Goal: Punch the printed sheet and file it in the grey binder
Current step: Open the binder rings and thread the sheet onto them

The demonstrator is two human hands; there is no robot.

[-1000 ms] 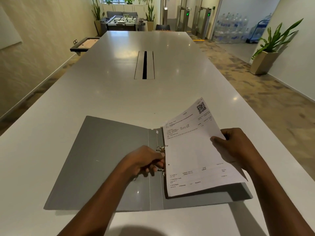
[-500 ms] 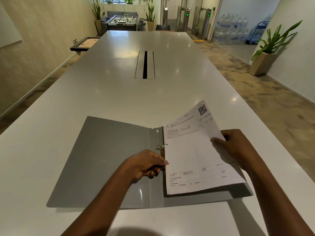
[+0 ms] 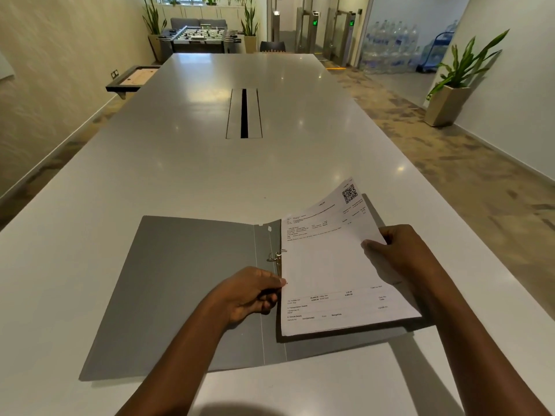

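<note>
The grey binder lies open flat on the white table near me. The printed sheet, with a QR code at its top right, lies over the binder's right half, its right side lifted. My right hand grips the sheet's right edge, thumb on top. My left hand pinches the sheet's left edge at the spine, just below the upper metal ring. The lower ring is hidden behind my left hand.
The long white table stretches ahead with a cable slot in its middle. A potted plant stands by the right wall. A foosball table and water bottles are at the far end.
My left hand has shifted from the lower ring to the sheet's left edge. The sheet has settled lower toward the binder. My right hand has held its place.
</note>
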